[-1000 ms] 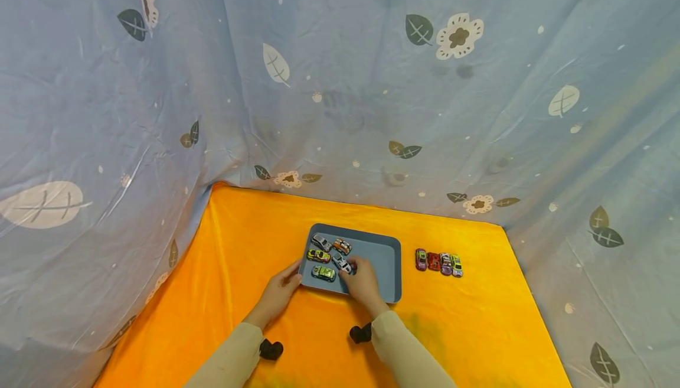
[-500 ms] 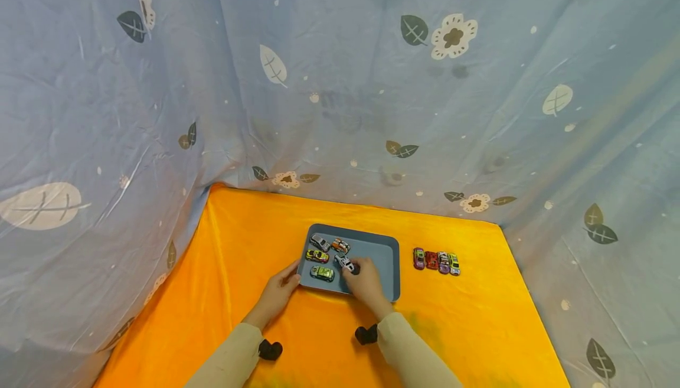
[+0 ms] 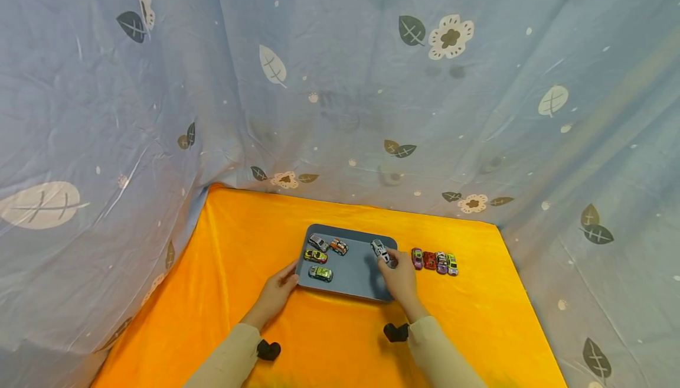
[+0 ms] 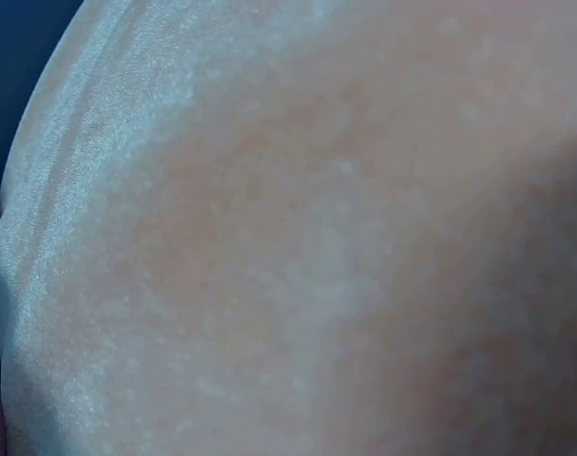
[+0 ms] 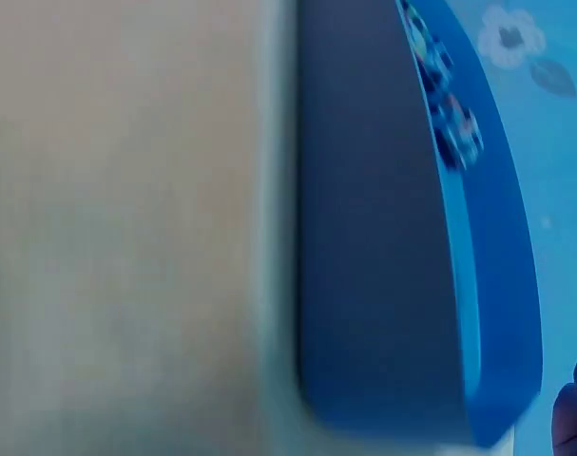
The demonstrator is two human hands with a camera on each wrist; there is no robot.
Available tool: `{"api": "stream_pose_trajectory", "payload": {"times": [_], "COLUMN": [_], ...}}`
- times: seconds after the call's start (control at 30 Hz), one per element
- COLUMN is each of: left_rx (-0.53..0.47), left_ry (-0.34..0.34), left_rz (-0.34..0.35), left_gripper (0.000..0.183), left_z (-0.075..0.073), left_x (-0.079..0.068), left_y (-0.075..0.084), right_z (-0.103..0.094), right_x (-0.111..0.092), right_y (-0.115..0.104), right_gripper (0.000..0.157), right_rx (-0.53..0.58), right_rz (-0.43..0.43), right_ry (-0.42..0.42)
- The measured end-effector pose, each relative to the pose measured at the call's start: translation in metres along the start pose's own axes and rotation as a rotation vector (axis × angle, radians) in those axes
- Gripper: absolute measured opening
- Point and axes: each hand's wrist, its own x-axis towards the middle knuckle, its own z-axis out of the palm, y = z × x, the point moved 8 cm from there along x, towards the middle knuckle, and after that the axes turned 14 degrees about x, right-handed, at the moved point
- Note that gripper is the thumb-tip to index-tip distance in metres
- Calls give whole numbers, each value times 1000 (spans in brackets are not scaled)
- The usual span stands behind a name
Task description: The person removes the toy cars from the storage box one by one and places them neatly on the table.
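Observation:
My right hand [image 3: 402, 280] pinches a white-and-black toy car [image 3: 379, 248] between thumb and fingers, above the right end of the blue-grey tray [image 3: 347, 281]. At the tray's front left corner, my left hand [image 3: 276, 296] grips the rim. Inside the tray's left part sit a silver toy car [image 3: 318, 242], an orange-and-white one [image 3: 339, 247], a yellow-and-red one [image 3: 316, 256] and a green one [image 3: 321, 273]. Skin fills most of the left wrist view. The right wrist view shows the tray's outer wall [image 5: 383, 237], while the held car is out of sight.
Right of the tray, several toy cars stand side by side: a purple-and-green one [image 3: 417, 258], a red one [image 3: 430, 260], a purple-and-white one [image 3: 441, 263] and a yellow-green one [image 3: 451, 264]. Orange cloth [image 3: 329, 341] covers the table. Patterned blue-grey curtains [image 3: 340, 81] surround it.
My right hand has lifted the white-and-black toy car from among the others and carried it right, to the tray's right end. The left hand has stayed at the tray's corner.

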Motion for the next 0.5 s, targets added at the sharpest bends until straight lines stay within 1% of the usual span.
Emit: {"api": "stream_pose_trajectory", "payload": {"times": [0.1,0.27,0.3,0.4,0.5], "left_rx": [-14,-17,-16,-17,-18], "left_ry": [-4,-16,-22,-24,-25], "left_rz": [-8,-12,-6,-1,2], "left_gripper": [47,46,47,47,48], "left_z": [1,2,1,1,1], "left_x": [1,1,-1,-1,-1], "left_y": [-1,-2,3,2,3], "right_z": [-21,-52,-57,-71,-85], "right_x": [3,5,6,6,7], "right_y": [9,24,27,34,44], "right_gripper": [40,41,41,40,39], "right_rx": [5,8,5,-5,-38], "right_rz": [6,43,47,46,49], "right_ry": [43,95,103,110,120]}}
